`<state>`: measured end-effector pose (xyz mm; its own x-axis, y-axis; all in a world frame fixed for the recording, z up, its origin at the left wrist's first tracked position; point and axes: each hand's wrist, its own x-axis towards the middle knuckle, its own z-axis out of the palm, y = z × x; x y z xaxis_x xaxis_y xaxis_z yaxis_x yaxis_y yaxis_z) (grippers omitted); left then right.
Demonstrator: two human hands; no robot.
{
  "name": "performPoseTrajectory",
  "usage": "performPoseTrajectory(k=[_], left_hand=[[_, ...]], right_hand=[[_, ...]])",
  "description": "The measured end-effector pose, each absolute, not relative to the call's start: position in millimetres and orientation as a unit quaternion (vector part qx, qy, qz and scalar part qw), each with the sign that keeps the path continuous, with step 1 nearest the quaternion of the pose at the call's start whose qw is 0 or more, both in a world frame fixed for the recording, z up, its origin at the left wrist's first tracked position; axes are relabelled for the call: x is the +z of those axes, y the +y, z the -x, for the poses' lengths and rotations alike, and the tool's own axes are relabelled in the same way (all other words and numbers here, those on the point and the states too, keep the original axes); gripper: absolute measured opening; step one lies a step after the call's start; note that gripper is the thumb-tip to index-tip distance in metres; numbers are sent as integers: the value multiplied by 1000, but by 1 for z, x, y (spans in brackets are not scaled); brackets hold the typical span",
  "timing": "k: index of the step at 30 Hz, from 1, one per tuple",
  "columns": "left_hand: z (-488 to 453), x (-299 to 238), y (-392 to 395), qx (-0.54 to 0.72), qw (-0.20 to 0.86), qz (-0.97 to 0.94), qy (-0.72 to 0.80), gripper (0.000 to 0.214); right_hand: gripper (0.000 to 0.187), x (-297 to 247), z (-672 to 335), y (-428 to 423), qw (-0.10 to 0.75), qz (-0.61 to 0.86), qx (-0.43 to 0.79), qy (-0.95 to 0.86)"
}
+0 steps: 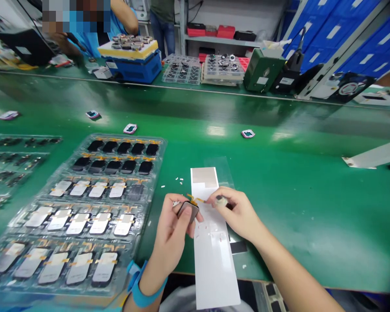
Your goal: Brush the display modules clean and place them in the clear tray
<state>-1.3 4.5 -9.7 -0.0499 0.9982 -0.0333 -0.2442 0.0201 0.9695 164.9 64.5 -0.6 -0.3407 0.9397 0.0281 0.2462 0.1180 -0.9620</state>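
My left hand [175, 227] is closed around a small dark rectangular screen module [187, 209] with an orange flex cable [195, 199] sticking out of its top. My right hand [235, 210] pinches the end of that flex cable between thumb and forefinger. Both hands hover over a long white paper strip [214, 264] that carries several tiny white stickers and lies on the green belt. A blue band [139, 286] circles my left wrist.
A clear plastic tray [84, 212] with rows of screen modules lies at the left, with more trays [16, 160] beyond it. Small framed parts [130, 128] [248, 133] lie on the green conveyor [279, 173]. Across it stand a blue box [133, 60], part trays [221, 67] and a person in blue.
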Motion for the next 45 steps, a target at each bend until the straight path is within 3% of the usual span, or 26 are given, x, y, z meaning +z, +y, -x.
performPoseTrajectory(k=[4,9,20,29,45], left_hand=[[0,-12,-1,494,607,-458,422,17],[0,-18,-4,479,566,-491,457,17],[1,-19,-6,449,587,-497,455,19],[-2,-14,-4,459,600,-484,441,22],[-2,-20,-3,459,594,-491,442,16]], right_hand=[[23,5,-160,63,349,415,605,-583],[27,6,-161,58,328,371,702,-513],[27,4,-162,57,307,406,675,-534],[16,5,-157,51,383,413,568,-600],[17,5,-154,47,373,433,582,-579]])
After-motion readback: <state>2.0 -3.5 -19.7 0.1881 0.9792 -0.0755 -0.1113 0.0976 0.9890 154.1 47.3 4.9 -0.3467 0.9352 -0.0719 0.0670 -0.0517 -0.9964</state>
